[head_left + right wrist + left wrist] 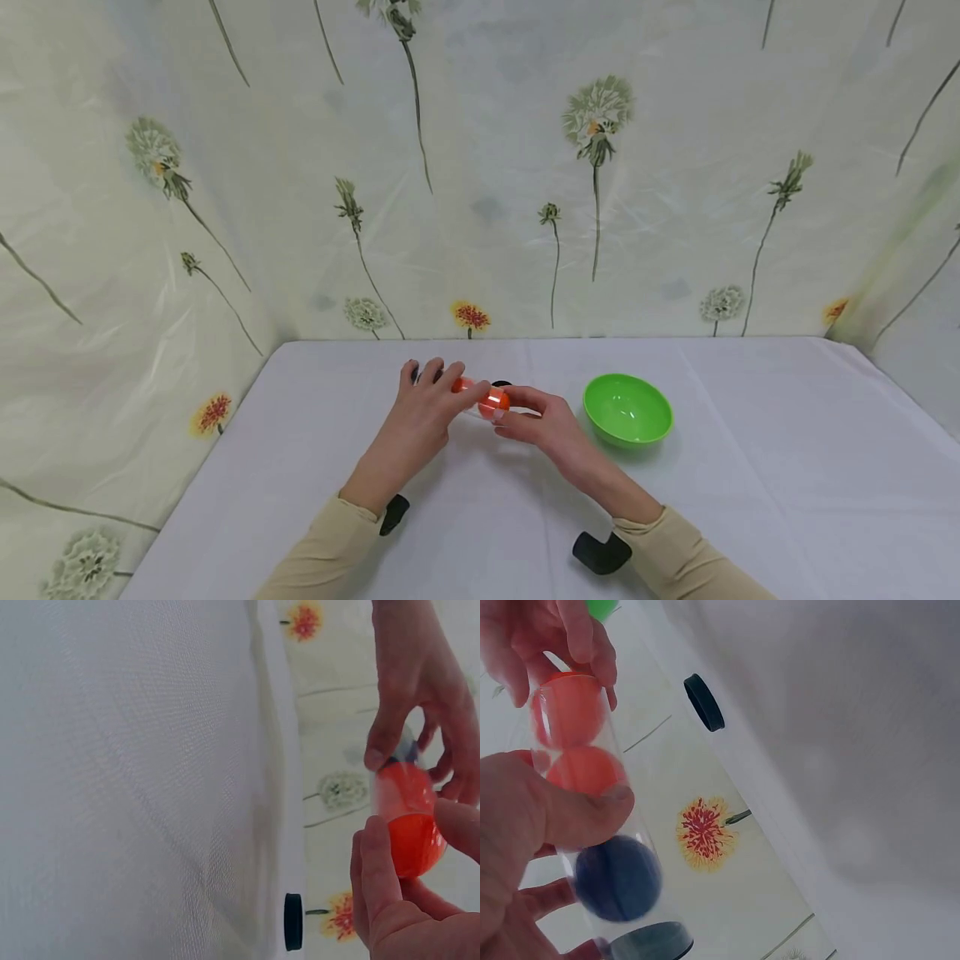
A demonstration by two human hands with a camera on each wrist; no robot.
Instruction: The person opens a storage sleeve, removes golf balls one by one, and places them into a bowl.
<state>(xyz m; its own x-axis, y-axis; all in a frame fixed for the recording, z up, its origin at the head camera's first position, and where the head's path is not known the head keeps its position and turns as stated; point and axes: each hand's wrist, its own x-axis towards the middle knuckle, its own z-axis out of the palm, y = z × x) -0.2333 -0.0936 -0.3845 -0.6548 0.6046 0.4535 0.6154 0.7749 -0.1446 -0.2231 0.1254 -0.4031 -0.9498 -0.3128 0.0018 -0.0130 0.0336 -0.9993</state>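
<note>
My left hand (420,425) grips a clear plastic tube (641,825) around its middle, its thumb across the near side. Inside the tube are two orange balls (570,712) and a dark blue ball (619,877). A dark cap (652,941) covers the blue ball's end. At the other end, my right hand (551,429) pinches the end orange ball (416,844) between thumb and fingers, at the tube's mouth. The tube is tilted above the table. A black round lid (704,703) lies on the table behind the hands.
A green bowl (628,410) stands on the table just right of my right hand. White cloth covers the table (750,467). A dandelion-printed curtain (487,167) hangs along the back and sides. Black straps (602,552) sit at both wrists.
</note>
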